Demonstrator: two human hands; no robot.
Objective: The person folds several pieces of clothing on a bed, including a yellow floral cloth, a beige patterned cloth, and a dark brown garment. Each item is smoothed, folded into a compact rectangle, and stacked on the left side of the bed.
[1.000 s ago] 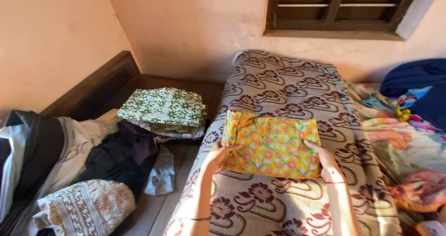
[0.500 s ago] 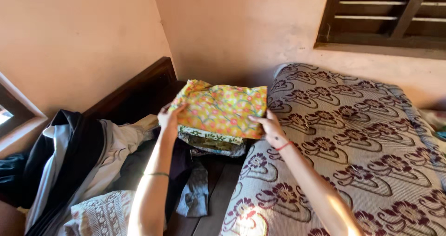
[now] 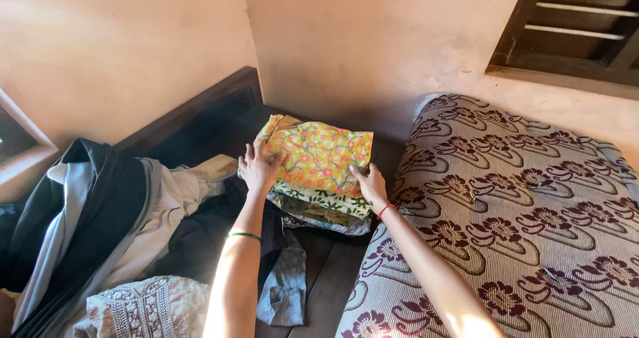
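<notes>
Folded yellow floral cloth point(image 3: 319, 153), now atop the folded stack point(image 3: 319, 208) beside the mattress point(image 3: 519, 225), is best squared w/ edges aligned, left hand point(image 3: 258, 168) spread flat, right hand point(image 3: 370, 183) pressed at its near edge.

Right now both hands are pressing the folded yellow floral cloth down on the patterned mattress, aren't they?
Not quite. In the head view the left hand and right hand do rest on the folded yellow floral cloth, but it lies on top of a stack of folded clothes beside the patterned mattress, not on it.

Lower folded clothes point(image 3: 319, 208) mostly covered, mattress point(image 3: 519, 218) cut off right, window point(image 3: 579, 32) cropped
</notes>
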